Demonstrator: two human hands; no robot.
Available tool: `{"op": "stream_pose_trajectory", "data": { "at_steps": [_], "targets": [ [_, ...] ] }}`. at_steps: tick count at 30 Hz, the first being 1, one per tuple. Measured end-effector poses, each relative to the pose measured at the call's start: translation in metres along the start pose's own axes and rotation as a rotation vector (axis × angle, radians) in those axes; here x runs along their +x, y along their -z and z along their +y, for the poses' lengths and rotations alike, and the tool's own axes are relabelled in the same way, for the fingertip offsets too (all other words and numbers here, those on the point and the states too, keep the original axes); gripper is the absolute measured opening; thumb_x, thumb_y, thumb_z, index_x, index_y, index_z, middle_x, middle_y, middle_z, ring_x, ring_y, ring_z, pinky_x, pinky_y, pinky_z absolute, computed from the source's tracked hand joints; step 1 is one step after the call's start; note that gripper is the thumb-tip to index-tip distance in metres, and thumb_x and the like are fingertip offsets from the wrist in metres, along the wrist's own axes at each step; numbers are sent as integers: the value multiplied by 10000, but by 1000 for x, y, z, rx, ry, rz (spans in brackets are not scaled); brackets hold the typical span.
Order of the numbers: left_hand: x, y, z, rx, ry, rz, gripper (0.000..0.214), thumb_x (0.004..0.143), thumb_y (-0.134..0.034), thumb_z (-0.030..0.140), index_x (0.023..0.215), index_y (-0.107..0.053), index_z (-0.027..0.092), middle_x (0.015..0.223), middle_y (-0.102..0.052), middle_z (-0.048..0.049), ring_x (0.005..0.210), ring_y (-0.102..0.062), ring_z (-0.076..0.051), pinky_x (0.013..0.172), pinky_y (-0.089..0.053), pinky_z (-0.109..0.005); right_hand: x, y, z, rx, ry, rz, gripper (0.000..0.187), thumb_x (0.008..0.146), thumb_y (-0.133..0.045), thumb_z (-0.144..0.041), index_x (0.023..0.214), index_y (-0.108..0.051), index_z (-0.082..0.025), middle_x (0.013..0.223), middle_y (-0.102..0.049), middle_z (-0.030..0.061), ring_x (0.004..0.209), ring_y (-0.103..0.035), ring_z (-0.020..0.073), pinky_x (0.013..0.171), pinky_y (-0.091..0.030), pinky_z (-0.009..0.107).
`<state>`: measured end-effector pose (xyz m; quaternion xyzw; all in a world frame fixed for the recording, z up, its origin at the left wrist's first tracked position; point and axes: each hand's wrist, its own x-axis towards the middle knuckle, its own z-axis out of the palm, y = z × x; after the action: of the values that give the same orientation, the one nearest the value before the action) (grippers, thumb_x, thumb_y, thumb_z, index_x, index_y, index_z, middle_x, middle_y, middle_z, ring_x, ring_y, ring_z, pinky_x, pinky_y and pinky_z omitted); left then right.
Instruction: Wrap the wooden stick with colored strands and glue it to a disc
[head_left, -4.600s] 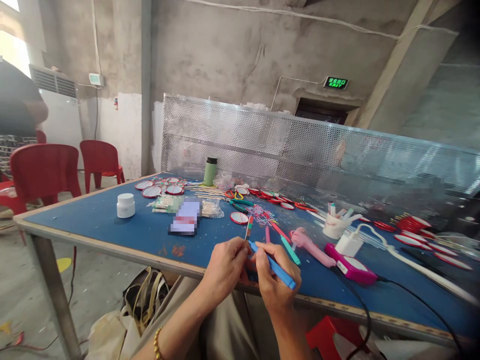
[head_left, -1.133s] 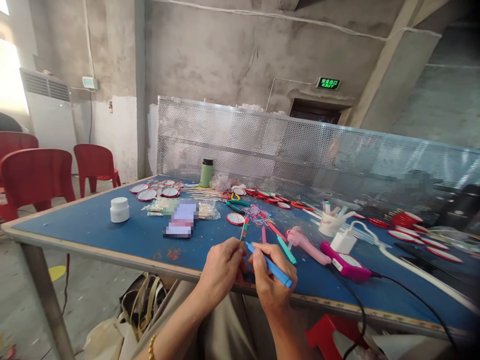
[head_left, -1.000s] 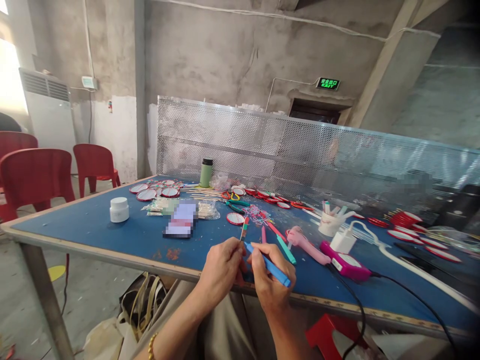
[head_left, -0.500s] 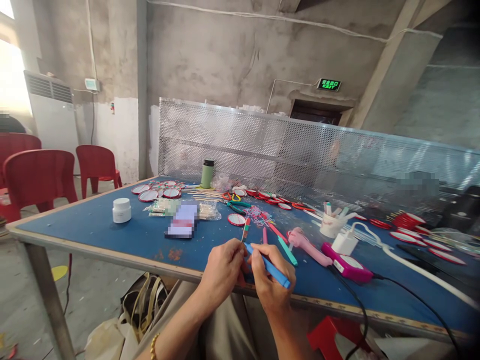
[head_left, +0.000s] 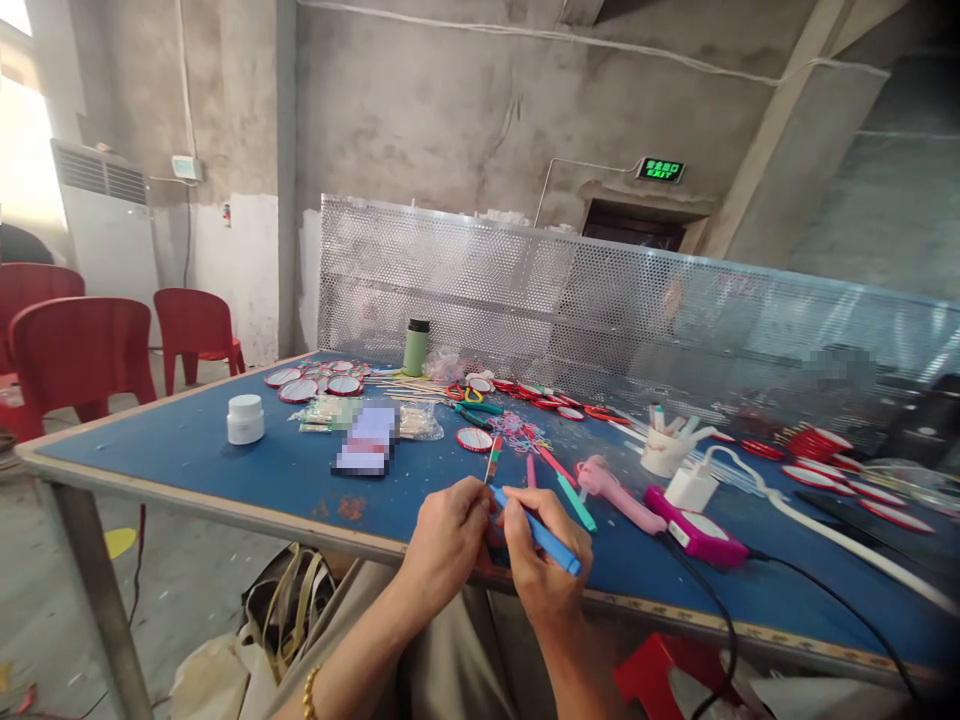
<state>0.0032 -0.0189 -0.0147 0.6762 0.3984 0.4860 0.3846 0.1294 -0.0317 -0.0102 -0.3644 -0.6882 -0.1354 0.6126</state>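
My left hand is closed at the table's front edge around a narrow piece with red, green and white bands, whose upper end sticks up past the fingers. Its lower part is hidden in the hand. Close beside it, my right hand grips a blue marker pen like a writing tool, the tip angled toward the banded piece. Whether the tip touches it I cannot tell. Just beyond the hands lie a small red-rimmed round disc, a pink pen and a mint-green pen.
On the blue table are a white jar, a phone, a green bottle, pliers, tangled threads, a pink handheld tool, a pen cup and a magenta box with cables. Perforated metal panels stand behind.
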Motion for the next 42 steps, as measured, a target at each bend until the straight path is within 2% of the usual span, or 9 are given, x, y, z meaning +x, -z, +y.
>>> {"op": "stream_pose_trajectory", "data": {
  "at_steps": [6, 30, 42],
  "targets": [
    [-1, 0, 2, -50, 4, -11, 216, 911, -405, 332, 768, -511, 210, 596, -613, 43, 454, -627, -128, 467, -399, -199, 1, 1, -2, 5, -11, 25, 167, 934, -533, -228, 816, -645, -189, 628, -681, -9, 533, -646, 127, 544, -509, 221],
    [-1, 1, 4, 47, -4, 16, 253, 919, -399, 312, 691, -457, 218, 468, -528, 53, 466, -585, -137, 526, -371, -213, 0, -1, 0, -1, 5, 1, 161, 935, -532, -239, 833, -649, -198, 642, -691, -9, 547, -658, 133, 567, -529, 232],
    [-1, 0, 0, -22, -2, 3, 223, 915, -403, 336, 784, -533, 212, 579, -609, 42, 451, -606, -125, 495, -406, -206, -1, 0, 0, -14, 0, 28, 163, 933, -527, -226, 817, -637, -193, 618, -678, -12, 514, -632, 125, 542, -511, 224]
  ]
}}
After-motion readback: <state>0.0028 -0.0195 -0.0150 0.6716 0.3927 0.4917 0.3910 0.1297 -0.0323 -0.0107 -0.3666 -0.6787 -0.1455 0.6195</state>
